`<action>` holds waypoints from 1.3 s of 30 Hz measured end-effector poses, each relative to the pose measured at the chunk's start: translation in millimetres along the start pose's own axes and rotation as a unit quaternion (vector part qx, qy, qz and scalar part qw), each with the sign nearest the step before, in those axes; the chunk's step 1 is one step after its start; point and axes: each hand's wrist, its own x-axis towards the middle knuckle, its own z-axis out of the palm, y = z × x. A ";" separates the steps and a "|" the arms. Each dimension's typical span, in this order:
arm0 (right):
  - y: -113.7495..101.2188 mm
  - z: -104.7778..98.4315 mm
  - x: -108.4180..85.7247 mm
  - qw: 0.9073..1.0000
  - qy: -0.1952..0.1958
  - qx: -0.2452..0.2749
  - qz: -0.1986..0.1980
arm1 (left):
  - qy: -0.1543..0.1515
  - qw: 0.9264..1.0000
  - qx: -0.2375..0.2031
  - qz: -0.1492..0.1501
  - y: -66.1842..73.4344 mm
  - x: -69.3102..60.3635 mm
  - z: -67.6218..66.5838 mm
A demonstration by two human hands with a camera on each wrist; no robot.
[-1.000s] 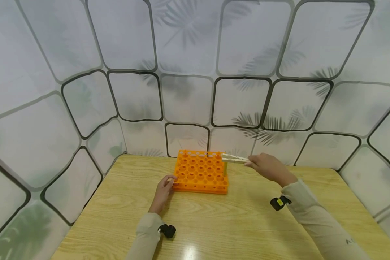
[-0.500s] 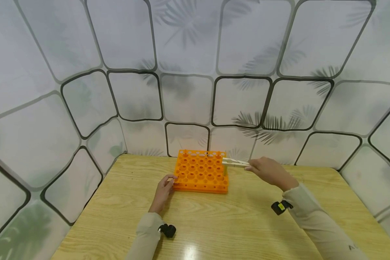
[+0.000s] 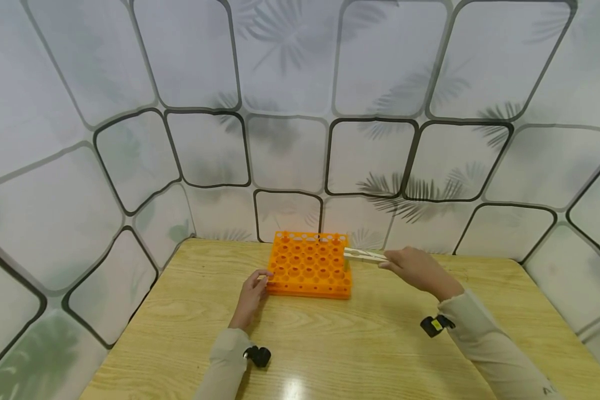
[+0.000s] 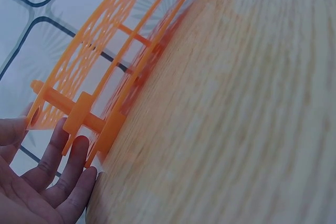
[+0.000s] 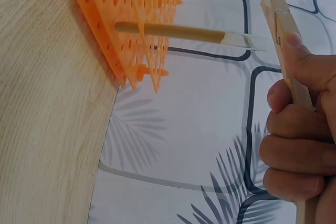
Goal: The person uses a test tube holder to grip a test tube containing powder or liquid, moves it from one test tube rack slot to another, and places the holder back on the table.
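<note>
An orange test tube rack [image 3: 307, 264] with rows of round holes stands on the table. My left hand [image 3: 251, 290] holds its front left corner; in the left wrist view, the thumb and fingers [image 4: 77, 153] lie around the plates' edge. My right hand [image 3: 414, 268] grips a wooden test tube clamp [image 5: 283, 30] by its handles. One test tube [image 5: 197, 32] with yellowish contents stands in the rack on the right side, its upper part clear. In the right wrist view, the clamp's head is just beyond the tube's mouth, seemingly apart from it.
The wood-grain table [image 3: 300, 339] reaches forward to a white patterned curtain [image 3: 285, 150], which also closes off both sides. The rack stands close to the table's back edge.
The clamp, held in my right hand, has moved slightly right and towards me, away from the tube's top. My left hand and the rack have stayed in place.
</note>
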 end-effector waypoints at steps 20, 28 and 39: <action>2.1 5.0 -9.7 1.000 0.023 0.006 -0.008 | 0.006 1.000 0.012 -0.008 11.1 -7.4 2.7; 5.7 10.5 -11.6 1.000 0.020 0.009 -0.002 | 0.009 1.000 0.012 -0.007 11.1 -7.2 3.3; 4.8 9.9 -16.3 0.999 0.021 0.025 -0.005 | 0.007 1.000 0.020 -0.001 9.7 -7.3 2.5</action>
